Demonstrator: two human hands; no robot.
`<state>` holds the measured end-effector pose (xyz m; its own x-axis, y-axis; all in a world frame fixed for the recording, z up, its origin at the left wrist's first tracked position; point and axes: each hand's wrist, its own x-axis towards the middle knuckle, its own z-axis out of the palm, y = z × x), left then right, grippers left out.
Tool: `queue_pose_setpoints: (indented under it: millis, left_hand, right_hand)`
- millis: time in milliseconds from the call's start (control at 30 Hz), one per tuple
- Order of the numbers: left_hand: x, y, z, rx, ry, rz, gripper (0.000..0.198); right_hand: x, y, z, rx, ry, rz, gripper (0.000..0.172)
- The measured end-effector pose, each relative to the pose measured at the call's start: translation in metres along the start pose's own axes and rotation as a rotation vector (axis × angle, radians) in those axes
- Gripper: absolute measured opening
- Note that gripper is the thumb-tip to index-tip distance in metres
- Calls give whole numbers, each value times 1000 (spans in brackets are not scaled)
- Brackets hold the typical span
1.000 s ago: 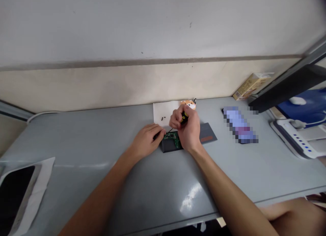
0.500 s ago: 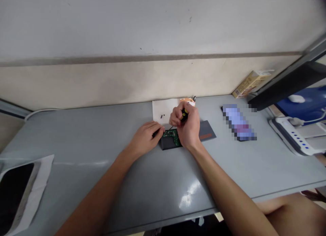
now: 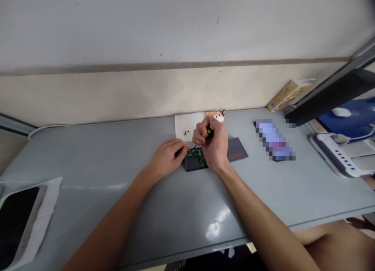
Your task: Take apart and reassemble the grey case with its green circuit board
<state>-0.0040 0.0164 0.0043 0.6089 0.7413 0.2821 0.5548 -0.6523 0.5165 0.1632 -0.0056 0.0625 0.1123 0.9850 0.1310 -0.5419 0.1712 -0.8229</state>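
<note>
A small dark case [image 3: 193,165] with a green circuit board [image 3: 197,154] in it lies on the grey table [image 3: 88,154]. My right hand [image 3: 213,146] is closed round a screwdriver [image 3: 209,132] with a black and yellow handle, its thin shaft slanting down to the board's left edge. My left hand [image 3: 166,157] rests on the table at the case's left end, fingers curled against it. A grey cover plate [image 3: 238,150] with an orange label lies just right of my right hand.
A white paper [image 3: 185,127] with a few tiny black screws and an orange animal figure [image 3: 216,116] lie behind the case. A blurred-out object [image 3: 274,140], a cardboard box [image 3: 288,95] and a white device [image 3: 336,154] sit to the right. A dark-screened tablet [image 3: 16,220] on paper lies front left.
My right hand has shifted slightly left and turned a little on the screwdriver. My left hand and the case have stayed where they were.
</note>
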Motion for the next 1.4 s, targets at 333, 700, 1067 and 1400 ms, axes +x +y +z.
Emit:
queue_pose_setpoints:
  millis: [333,700,1067,1400]
  left_hand:
    - [0,0,0,2,3,6,29]
    - [-1,0,0,9,-10,-19,31]
    - [0,1,0,11,11,-6,32]
    - [1,1,-2,2,9,-6,31]
  right_hand:
    - [1,4,-2,21,-14,-4,36]
    - [0,1,1,-5,11,-13,40]
    - [1,-1,0,-16,63,-6,40]
    - [3,2,-5,64,24,-15,35]
